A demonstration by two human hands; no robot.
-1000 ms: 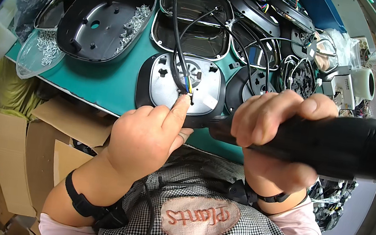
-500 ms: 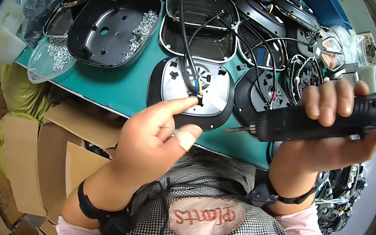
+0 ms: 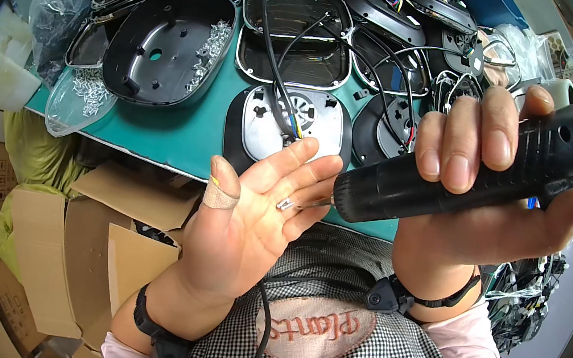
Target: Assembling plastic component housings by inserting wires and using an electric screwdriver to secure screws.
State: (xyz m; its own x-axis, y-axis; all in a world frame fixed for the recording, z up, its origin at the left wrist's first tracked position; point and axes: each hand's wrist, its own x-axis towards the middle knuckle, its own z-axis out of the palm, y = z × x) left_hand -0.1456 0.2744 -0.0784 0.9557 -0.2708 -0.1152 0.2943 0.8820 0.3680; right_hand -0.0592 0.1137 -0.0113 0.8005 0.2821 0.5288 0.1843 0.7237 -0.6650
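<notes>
— What fills the upper part of the frame?

— A teal-green work table, crowded with parts. The biggest is a black oval plastic shell at upper left, hollow side up, with a heap of small silver screws lying inside its right edge. Right of it, top centre, sits a dark oval housing with a shiny metal rim, and black cables run down across it. Below that, in the middle of the frame, lies a black-edged oval base with a silvery-white plate, where the cables end in coloured wire tips.

— And the left edge?

— A clear plastic bag of silver screws lies at the table's near-left corner. Below the table, lower left, brown cardboard boxes stand open.

— Where are the hands?

— The right hand, at centre right, is wrapped round a black cylindrical electric screwdriver, fingers pressed together over the barrel and thumb under it. The tool lies tilted, its tip pointing left and slightly down.

— The left one?

— The left hand, lower centre, is held palm up with fingers spread loosely; a tan adhesive bandage wraps its thumb. It grips nothing.

— What's smallest?

— A small silver screw, resting on the left fingers just at the screwdriver's tip. Whether the bit actually touches it, I cannot tell.
</notes>
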